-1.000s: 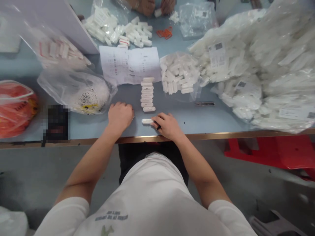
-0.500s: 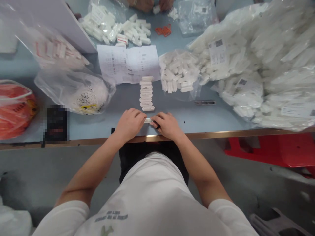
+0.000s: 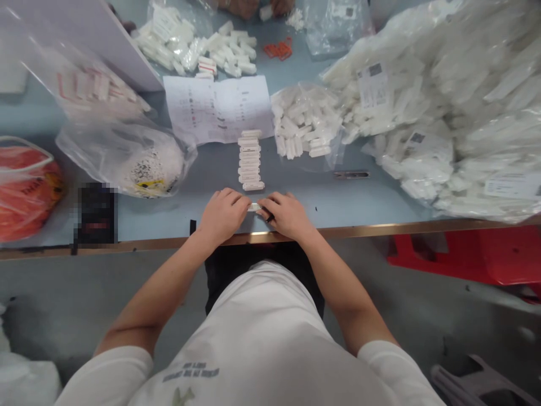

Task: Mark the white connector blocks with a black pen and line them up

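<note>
Closing in, the left hand (image 3: 222,215) has been brought to the white perforated connector (image 3: 255,207), now pinched at both ends by its fingers (image 3: 242,201) and those of the right hand (image 3: 287,215), on the surface (image 3: 169,217) just below a row of connectors (image 3: 250,160).

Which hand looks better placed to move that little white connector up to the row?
Probably the left hand. It and the right hand both touch the white plastic connector from either end, but the right hand's fingers have a small black item tucked among them, while the left's look free.
</note>
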Available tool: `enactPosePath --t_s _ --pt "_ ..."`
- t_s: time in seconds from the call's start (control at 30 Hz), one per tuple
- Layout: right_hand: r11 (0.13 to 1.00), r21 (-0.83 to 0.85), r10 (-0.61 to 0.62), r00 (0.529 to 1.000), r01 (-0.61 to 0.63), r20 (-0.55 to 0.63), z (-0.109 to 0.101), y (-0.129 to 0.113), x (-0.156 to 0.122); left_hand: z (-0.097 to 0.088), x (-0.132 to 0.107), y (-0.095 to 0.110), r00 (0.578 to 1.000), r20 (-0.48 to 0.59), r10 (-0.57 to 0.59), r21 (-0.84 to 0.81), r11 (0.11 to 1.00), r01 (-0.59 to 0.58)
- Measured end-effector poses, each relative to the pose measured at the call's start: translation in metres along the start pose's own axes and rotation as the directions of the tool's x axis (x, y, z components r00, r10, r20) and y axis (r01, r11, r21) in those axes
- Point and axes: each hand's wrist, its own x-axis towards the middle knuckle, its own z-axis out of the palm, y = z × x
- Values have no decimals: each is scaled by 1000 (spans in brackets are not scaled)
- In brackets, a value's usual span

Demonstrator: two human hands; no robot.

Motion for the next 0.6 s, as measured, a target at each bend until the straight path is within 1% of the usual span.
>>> enactPosePath --t_s 0.23,0.4,0.53,0.6 --pt "1000 13 6 1000 -6 25 -1 -1 0 -7 -6 1 1000 -12 27 -46 999 -28" --pt "1000 9 2 1000 -2 16 -3 -1 0 -11 -12 2 998 -52 38 41 999 -35" --pt "1000 11 6 1000 -6 24 -3 -1 0 -14 -16 4 995 -4 103 93 990 -102" --pt "1000 10 11 999 -11 31 -3 -2 1 -15 -16 5 993 19 116 113 987 -118"
